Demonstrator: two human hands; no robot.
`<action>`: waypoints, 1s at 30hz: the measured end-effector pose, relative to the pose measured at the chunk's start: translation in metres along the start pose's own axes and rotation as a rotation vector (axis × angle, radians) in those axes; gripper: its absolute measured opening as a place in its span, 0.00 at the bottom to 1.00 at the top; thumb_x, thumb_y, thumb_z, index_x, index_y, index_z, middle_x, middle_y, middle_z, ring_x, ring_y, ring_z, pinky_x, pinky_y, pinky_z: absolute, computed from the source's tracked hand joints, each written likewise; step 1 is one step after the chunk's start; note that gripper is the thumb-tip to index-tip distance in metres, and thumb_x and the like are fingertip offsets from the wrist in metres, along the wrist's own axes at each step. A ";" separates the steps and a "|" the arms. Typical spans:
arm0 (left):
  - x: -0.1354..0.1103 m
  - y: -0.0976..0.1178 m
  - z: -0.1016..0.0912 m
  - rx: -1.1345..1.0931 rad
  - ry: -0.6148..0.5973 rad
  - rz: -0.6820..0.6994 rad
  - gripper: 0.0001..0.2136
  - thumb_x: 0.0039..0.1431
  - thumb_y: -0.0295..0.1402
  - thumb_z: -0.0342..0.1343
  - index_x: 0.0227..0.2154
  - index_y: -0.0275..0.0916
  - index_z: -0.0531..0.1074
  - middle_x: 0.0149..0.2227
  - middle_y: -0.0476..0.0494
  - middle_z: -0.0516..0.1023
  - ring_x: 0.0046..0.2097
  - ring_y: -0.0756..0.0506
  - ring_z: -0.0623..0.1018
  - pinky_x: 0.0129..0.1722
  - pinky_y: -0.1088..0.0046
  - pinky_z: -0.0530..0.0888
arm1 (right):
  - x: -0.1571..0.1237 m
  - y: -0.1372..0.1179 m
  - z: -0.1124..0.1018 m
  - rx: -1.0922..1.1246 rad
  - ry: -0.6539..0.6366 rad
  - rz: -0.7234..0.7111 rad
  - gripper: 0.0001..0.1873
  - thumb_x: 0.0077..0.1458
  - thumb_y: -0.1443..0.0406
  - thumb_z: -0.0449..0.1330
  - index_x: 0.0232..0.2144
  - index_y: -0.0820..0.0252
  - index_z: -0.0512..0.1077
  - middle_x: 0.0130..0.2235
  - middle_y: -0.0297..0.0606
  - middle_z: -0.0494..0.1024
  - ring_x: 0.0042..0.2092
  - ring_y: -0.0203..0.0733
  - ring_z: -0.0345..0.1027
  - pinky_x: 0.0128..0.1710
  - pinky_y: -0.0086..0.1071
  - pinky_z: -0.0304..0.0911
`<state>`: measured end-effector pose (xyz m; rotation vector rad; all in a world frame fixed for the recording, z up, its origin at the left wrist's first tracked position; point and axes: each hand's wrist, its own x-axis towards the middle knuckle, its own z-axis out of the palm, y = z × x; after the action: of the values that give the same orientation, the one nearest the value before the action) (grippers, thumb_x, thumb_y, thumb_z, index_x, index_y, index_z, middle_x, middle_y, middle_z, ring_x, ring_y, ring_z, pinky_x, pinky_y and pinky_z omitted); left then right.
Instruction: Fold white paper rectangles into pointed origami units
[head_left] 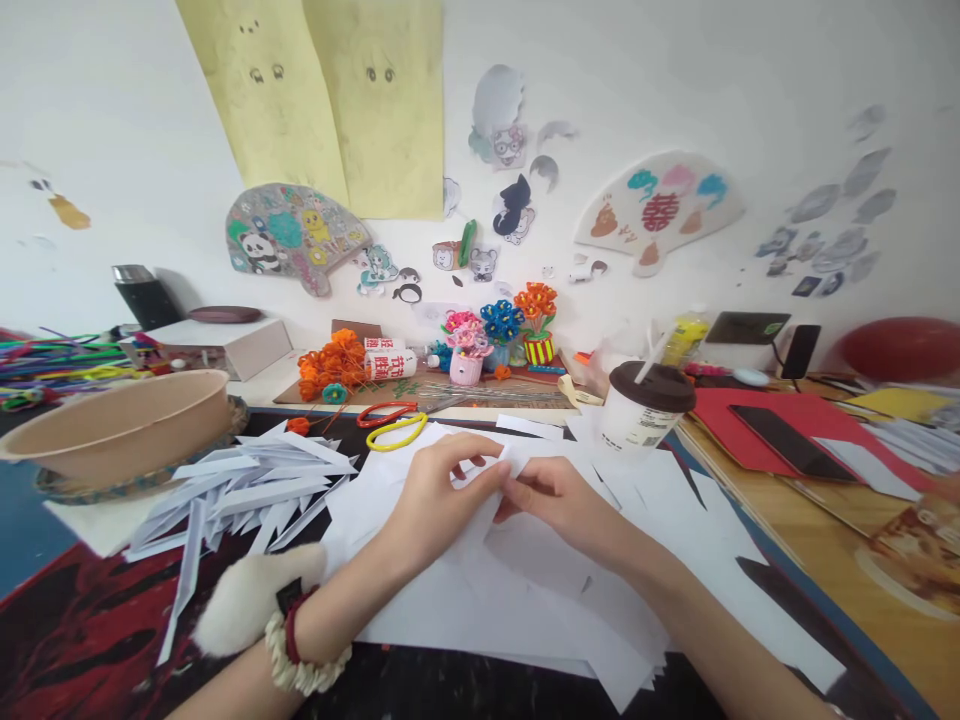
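My left hand (439, 492) and my right hand (559, 500) meet at the middle of the table, fingers pinched together on a small piece of white paper (504, 462). The left thumb and fingers curl over its left side, and the right fingers grip its right edge. Under both hands lies a spread of white paper sheets (525, 590). A pile of folded white paper strips (247, 490) lies to the left of my left hand. My left wrist wears a shell bracelet with a fluffy white charm (251, 600).
A tan paper bowl (120, 425) stands at the left. Red and yellow scissors (390, 422) lie behind the hands. A lidded paper cup (645, 405) with a straw is at the right, near a red folder with a phone (795, 440). Paper flower pots (495, 340) line the back.
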<state>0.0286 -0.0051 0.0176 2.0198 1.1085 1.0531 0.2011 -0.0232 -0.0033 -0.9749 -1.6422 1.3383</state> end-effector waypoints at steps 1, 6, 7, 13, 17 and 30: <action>0.000 0.000 0.000 -0.014 0.002 -0.011 0.06 0.56 0.34 0.57 0.32 0.40 0.77 0.36 0.47 0.81 0.36 0.47 0.76 0.31 0.73 0.69 | 0.000 0.000 0.000 -0.008 -0.013 -0.005 0.20 0.57 0.50 0.59 0.31 0.62 0.76 0.32 0.39 0.78 0.35 0.42 0.75 0.38 0.35 0.69; -0.002 0.000 -0.002 -0.121 0.050 -0.081 0.08 0.56 0.37 0.57 0.29 0.37 0.76 0.31 0.46 0.78 0.32 0.48 0.74 0.29 0.74 0.68 | 0.002 -0.001 -0.002 -0.047 0.164 -0.067 0.16 0.53 0.53 0.63 0.31 0.61 0.75 0.31 0.38 0.77 0.35 0.41 0.73 0.38 0.35 0.69; -0.002 0.000 -0.002 -0.145 0.053 -0.090 0.09 0.56 0.38 0.57 0.28 0.37 0.75 0.31 0.45 0.78 0.32 0.48 0.74 0.28 0.75 0.68 | 0.002 -0.002 -0.002 -0.047 0.228 -0.083 0.15 0.52 0.54 0.64 0.31 0.60 0.75 0.31 0.38 0.78 0.34 0.41 0.73 0.38 0.35 0.69; -0.004 0.005 -0.002 -0.198 0.021 -0.119 0.09 0.55 0.38 0.58 0.27 0.37 0.74 0.26 0.48 0.74 0.27 0.50 0.70 0.24 0.77 0.64 | 0.000 -0.005 -0.002 0.000 0.379 -0.171 0.12 0.47 0.57 0.68 0.30 0.58 0.76 0.29 0.36 0.77 0.30 0.40 0.73 0.33 0.35 0.70; -0.005 0.009 -0.001 -0.198 0.005 -0.138 0.09 0.55 0.37 0.58 0.25 0.36 0.74 0.24 0.49 0.72 0.26 0.51 0.68 0.24 0.77 0.63 | -0.001 -0.004 -0.002 0.000 0.388 -0.171 0.10 0.48 0.58 0.68 0.29 0.58 0.76 0.27 0.35 0.77 0.27 0.39 0.72 0.29 0.33 0.70; -0.005 0.011 -0.001 -0.177 -0.010 -0.141 0.10 0.55 0.37 0.58 0.24 0.36 0.75 0.23 0.50 0.72 0.27 0.51 0.68 0.26 0.76 0.64 | -0.001 -0.007 0.000 0.037 0.408 -0.165 0.07 0.46 0.60 0.68 0.26 0.58 0.77 0.24 0.35 0.77 0.25 0.40 0.72 0.25 0.34 0.71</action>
<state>0.0306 -0.0143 0.0252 1.7801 1.0951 1.0301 0.2013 -0.0250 0.0036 -0.9913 -1.3493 0.9800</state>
